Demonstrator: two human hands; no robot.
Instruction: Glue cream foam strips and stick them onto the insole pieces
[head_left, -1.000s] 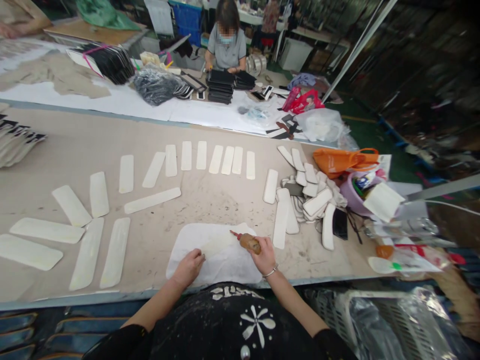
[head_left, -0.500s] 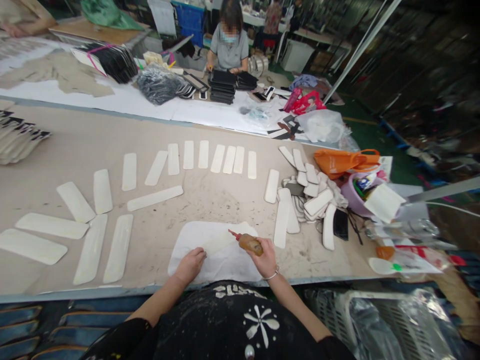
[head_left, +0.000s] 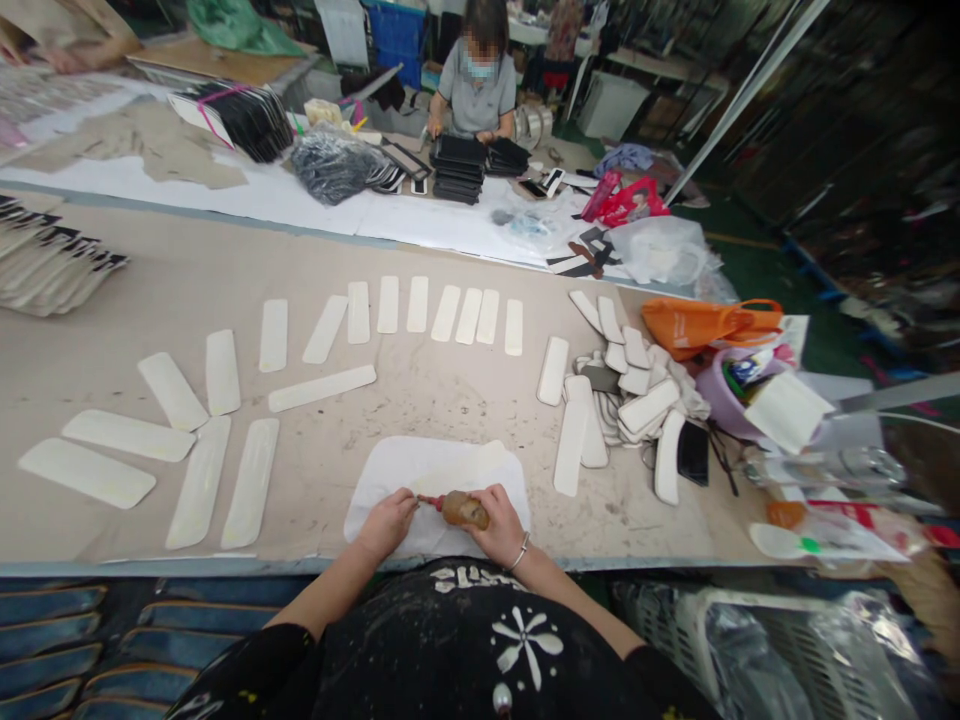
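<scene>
In my right hand (head_left: 501,528) is an amber-brown squeeze bottle (head_left: 463,509) with a red neck and a thin nozzle, lying nearly level and pointing left. The nozzle tip reaches the fingertips of my left hand (head_left: 390,522), which are pinched together; what they hold, if anything, is too small to make out. Beneath both hands lies a white sheet (head_left: 375,470) with rounded corners. On it rests a pale cream strip (head_left: 484,458), partly hidden by the bottle and my right hand.
Several cream strips (head_left: 253,480) are spread over the table at left and back. At right are a heap of padded white pieces (head_left: 649,405), a phone (head_left: 692,453), an orange bag (head_left: 709,325) and a purple basin (head_left: 724,395). A co-worker (head_left: 480,90) sits opposite behind black stacks (head_left: 457,170).
My right hand has brought the bottle left and down, away from the strip, to my left fingertips. My left hand has come off the strip's near end. The view has shifted slightly.
</scene>
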